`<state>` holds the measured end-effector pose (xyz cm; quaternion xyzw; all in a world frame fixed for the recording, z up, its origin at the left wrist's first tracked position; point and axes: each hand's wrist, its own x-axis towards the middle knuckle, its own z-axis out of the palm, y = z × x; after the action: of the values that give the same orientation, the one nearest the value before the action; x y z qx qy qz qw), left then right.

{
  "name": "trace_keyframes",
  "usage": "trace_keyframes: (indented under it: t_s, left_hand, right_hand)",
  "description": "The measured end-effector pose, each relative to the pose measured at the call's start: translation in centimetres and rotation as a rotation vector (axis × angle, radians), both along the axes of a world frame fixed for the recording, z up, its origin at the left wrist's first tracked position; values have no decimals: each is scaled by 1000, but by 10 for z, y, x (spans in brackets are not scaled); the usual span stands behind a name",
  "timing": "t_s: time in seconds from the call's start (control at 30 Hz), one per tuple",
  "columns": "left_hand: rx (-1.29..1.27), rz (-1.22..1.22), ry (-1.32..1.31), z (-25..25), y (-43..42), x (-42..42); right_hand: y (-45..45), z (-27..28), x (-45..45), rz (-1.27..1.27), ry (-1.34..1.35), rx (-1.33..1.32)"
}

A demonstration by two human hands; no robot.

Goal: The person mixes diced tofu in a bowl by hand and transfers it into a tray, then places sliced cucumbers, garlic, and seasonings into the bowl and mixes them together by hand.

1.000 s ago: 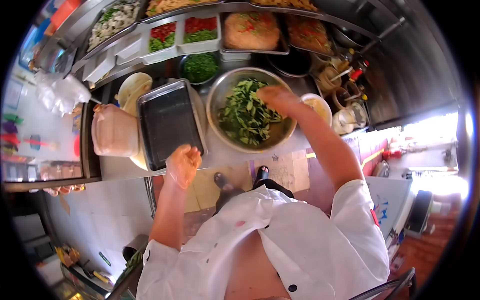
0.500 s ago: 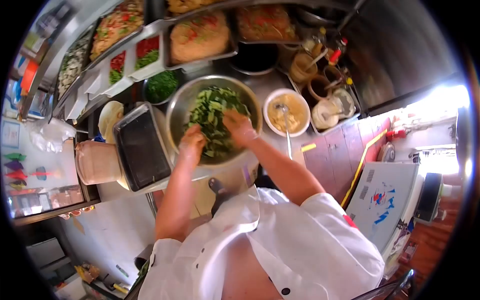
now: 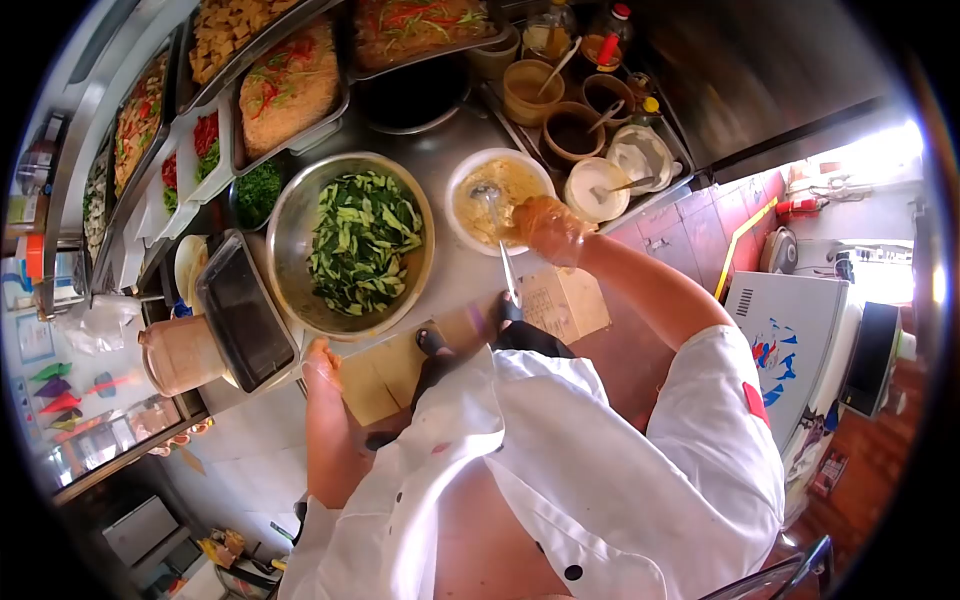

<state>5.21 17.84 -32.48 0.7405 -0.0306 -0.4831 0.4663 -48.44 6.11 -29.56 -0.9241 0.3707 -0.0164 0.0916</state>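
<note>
"Where is the right hand (image 3: pixel 553 230)?"

"It is at the right side of the white bowl (image 3: pixel 454 200), in the upper middle of the frame. Its fingers are bent, but I cannot tell if they grip something. The spoon (image 3: pixel 508 268) rests in this bowl."

"And the left hand (image 3: pixel 323 367)?"

"It is near the counter (image 3: pixel 452 262) edge, below the steel bowl (image 3: pixel 290 240) with cut greens (image 3: pixel 363 243), left of centre. Whether it is open or closed, I cannot tell."

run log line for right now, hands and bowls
right hand: at white bowl; left hand: near counter edge; metal bowl: cut greens; spoon: in white bowl
</note>
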Motion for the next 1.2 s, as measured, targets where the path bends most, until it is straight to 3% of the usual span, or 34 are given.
trace_keyframes:
  t_s: [0.07,0.13,0.17,0.2,0.27,0.4,0.47,0.53,0.57,0.67,0.7,0.77,0.83,0.97,1.03,1.07,1.13,1.2]
  left_hand:
    - [8,19,19,1,-2,-11]
    - [32,24,20,8,-10,-21]
    - [36,26,20,11,-13,-27]
    - [64,44,-9,15,-15,-33]
    - [99,60,-36,13,-11,-37]
    - [64,44,10,8,-4,-35]
    - [35,14,36,7,-3,-35]
    - [102,58,-12,11,-2,-41]
    - [103,59,-10,12,-1,-42]
    - [101,49,-26,9,2,-39]
    - [97,45,0,6,2,-37]
    - [89,41,25,0,2,-31]
    - [85,48,9,2,3,-32]
    - [100,48,-3,-3,4,-23]
    - [80,45,-15,-3,6,-21]
    - [77,46,-15,-3,6,-19]
    - [58,22,10,-3,7,-16]
    - [49,21,-2,2,9,-18]
  right_hand:
    - [15,-65,5,51,123,-140]
    - [14,-39,8,226,-53,-198]
    - [21,-52,12,228,-54,-194]
    - [35,-74,18,86,92,-506]
    - [47,-77,25,-60,241,-808]
    - [37,-22,30,-4,208,-548]
    - [31,-26,29,78,221,-482]
    - [27,-49,26,154,56,-337]
    - [33,-58,27,155,57,-337]
    - [46,-81,29,-118,261,-789]
    - [40,-82,28,-69,94,-538]
    - [36,-84,25,-19,-71,-289]
    - [35,-58,23,73,-255,-312]
    - [40,-42,24,155,-107,-409]
    - [41,-29,29,177,-149,-167]
    - [39,-22,30,178,-148,-169]
    - [35,-1,32,61,-115,73]
    - [31,12,29,-25,-168,4]
